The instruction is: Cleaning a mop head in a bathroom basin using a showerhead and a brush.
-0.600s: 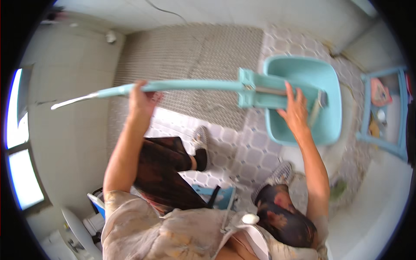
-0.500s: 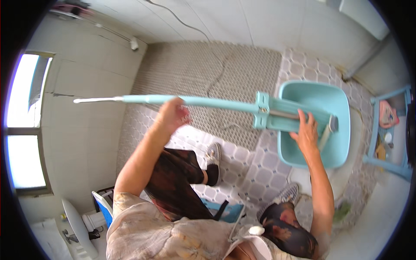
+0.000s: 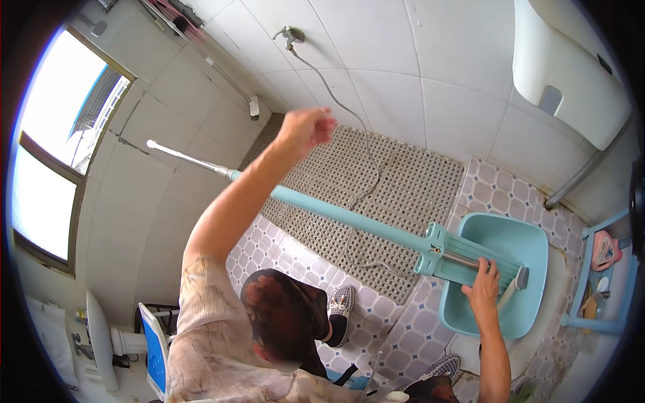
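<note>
A pale teal mop (image 3: 349, 216) with a long pole slants across the middle, its silvery pole end reaching toward the window. Its wide ribbed head rests over the rim of a teal basin (image 3: 537, 295). My right hand (image 3: 482, 289) is on the ribbed head, gripping it with fingers across the plate. My left hand (image 3: 309, 127) is raised off the pole, holding nothing, its fingers loosely bent and a little apart. Inside the basin, beside the mop head, a scrub brush (image 3: 519, 279) with a cream handle leans.
A wall tap (image 3: 290, 35) feeds a grey hose (image 3: 349, 111) running down over a perforated mat (image 3: 396, 171). At right stands a blue shelf (image 3: 584, 282) with a pink bottle (image 3: 606, 252). A white cistern (image 3: 571, 74) hangs on the wall; a washbasin (image 3: 101, 339) is at left.
My left hand has let go of the pole and risen toward the wall. The view has tilted up, bringing the tap into sight. My right hand stays on the mop head.
</note>
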{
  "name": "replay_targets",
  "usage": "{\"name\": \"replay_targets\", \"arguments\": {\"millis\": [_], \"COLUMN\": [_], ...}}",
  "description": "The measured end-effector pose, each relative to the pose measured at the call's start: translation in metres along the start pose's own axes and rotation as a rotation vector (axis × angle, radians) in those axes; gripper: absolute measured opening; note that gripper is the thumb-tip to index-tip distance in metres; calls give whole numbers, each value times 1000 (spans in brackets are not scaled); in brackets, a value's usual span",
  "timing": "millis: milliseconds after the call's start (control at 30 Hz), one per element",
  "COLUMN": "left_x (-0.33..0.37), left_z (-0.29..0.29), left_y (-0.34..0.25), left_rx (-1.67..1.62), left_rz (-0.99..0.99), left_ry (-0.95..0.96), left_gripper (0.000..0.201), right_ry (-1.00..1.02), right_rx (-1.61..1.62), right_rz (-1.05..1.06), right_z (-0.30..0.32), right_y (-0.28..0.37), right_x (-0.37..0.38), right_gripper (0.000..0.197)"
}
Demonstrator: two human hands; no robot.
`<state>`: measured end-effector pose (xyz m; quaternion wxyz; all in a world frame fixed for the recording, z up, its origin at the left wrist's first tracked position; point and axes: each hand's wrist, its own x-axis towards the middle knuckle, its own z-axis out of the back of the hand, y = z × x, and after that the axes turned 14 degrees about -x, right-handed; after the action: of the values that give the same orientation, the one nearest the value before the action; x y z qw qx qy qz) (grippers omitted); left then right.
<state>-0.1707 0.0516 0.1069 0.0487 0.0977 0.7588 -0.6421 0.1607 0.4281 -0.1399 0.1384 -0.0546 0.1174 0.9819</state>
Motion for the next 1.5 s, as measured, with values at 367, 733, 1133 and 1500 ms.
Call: {"name": "replay_targets", "arguments": {"millis": [367,733,1133,1500], "left_x": [226,286,325,256], "left_z": [98,69,74,-10], "left_y": [-124,-140,-127,76], "left_rx": [579,317,165,1252], "left_rz": [-671,-493,-668,-744], "left_ry": [-532,-285,-221,608], "left_gripper": [82,73,31,33], "right_ry": [-23,-35,11,-40], "right_rx": [-8,2,-17,6], "right_rz": [20,-3,-15,60], "right_z": [-3,5,6,11], "right_y": [7,-3,-2,12], "right_x": [9,0,-1,20], "right_gripper": [94,93,92,86]}}
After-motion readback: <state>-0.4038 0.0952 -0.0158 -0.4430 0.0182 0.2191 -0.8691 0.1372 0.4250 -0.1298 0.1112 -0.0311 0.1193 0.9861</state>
